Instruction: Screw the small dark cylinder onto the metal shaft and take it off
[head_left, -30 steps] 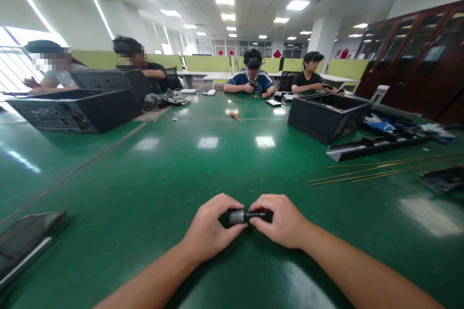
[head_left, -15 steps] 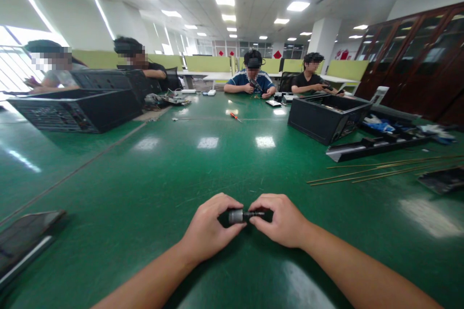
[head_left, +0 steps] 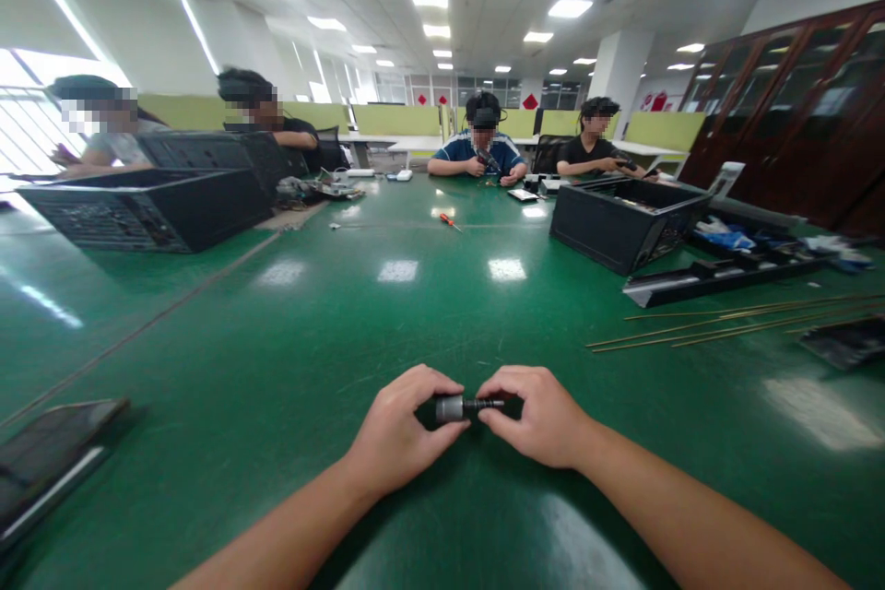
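Observation:
Just above the green tabletop [head_left: 332, 323], near the front centre, lies a small part with a grey cylinder [head_left: 451, 407] and a thin dark threaded shaft [head_left: 484, 404] pointing right. My left hand [head_left: 405, 429] is curled round the cylinder end, thumb below and fingers above. My right hand [head_left: 543, 419] is at the shaft's right end, its thumb and fingertips curved close around it. Whether the right fingertips touch the shaft is hard to tell.
A black computer case [head_left: 622, 221] stands right, another case [head_left: 159, 207] left. Thin rods [head_left: 719, 324] lie at right, an orange screwdriver [head_left: 448, 221] farther back. A dark panel [head_left: 55, 452] is at near left. Several people sit around the table.
The right fingertips have moved slightly right along the shaft, so more of it shows. My left hand stays around the cylinder. The view has shifted a little.

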The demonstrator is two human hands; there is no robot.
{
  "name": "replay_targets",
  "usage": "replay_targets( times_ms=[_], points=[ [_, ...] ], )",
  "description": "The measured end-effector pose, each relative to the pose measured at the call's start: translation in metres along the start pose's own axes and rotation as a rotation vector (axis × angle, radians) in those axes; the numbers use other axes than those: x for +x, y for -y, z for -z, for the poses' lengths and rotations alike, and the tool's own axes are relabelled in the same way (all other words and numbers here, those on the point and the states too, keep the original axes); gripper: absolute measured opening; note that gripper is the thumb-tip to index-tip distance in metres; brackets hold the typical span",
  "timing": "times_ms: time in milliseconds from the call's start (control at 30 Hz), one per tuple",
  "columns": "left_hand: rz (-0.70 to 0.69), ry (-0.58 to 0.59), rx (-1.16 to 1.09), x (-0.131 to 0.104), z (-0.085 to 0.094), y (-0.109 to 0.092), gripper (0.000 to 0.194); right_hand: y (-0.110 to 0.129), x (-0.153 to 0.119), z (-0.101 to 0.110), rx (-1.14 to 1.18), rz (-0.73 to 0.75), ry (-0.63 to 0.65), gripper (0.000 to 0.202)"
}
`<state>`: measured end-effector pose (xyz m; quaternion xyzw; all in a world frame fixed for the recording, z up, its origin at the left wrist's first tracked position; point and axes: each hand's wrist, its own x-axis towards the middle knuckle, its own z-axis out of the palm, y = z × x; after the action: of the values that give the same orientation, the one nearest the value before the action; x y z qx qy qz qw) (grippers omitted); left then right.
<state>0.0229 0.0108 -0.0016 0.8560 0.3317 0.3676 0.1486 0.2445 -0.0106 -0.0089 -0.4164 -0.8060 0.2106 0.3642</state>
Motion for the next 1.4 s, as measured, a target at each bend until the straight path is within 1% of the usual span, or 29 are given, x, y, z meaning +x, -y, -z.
replay_targets(
  times_ms=[233,700,933,1200,1400],
  points=[
    [0.007,-0.022,0.016,-0.0005,0.0008,0.001,0.022,-0.0026,-0.0008,0.0008,0.016,0.008,-0.013,0.012],
    [0.01,-0.022,0.06,-0.0001,0.002,0.0,0.022,-0.0045,0.0003,0.002,-0.003,0.014,-0.022,0.012],
    [0.007,-0.045,0.072,0.0015,0.0047,-0.0016,0.02,-0.0045,0.0012,0.0036,-0.007,0.019,-0.032,0.012],
    [0.015,-0.038,0.066,-0.0008,0.0038,0.0033,0.022,-0.0039,0.0009,0.004,0.003,0.012,-0.038,0.012],
    [0.014,-0.044,0.072,-0.0002,0.0049,0.0022,0.021,-0.0049,0.0004,0.0028,-0.001,0.008,-0.039,0.012]
  ],
)
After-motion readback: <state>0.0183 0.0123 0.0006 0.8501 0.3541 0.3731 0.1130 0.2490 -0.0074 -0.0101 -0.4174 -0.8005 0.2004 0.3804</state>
